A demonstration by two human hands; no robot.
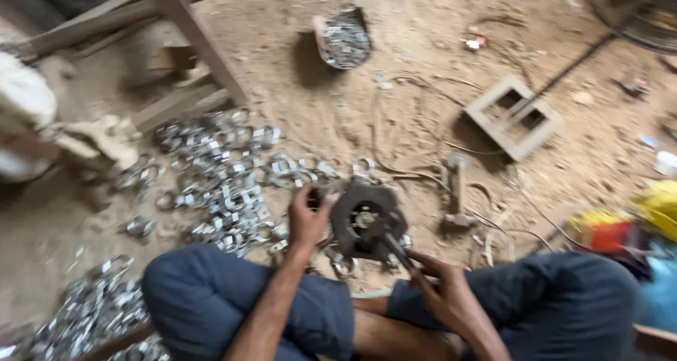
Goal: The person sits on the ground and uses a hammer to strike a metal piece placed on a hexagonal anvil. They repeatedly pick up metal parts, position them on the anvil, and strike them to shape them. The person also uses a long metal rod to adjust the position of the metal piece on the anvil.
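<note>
I sit cross-legged on a dirt floor in blue trousers. My left hand (307, 218) is closed on a small metal ring piece at the left edge of a round dark iron tool (367, 220) standing on the ground in front of me. My right hand (441, 285) grips the dark handle (397, 249) that sticks out of this tool toward me. The frame is blurred, so the piece in my left fingers is hard to make out.
A heap of shiny metal rings (222, 174) spreads to the left, with more at the lower left (88, 311). A container of metal bits (344, 40) stands farther off. A hollow concrete block (513, 116), a hammer (457, 192), wooden beams (194, 33) and a yellow object (659, 206) lie around.
</note>
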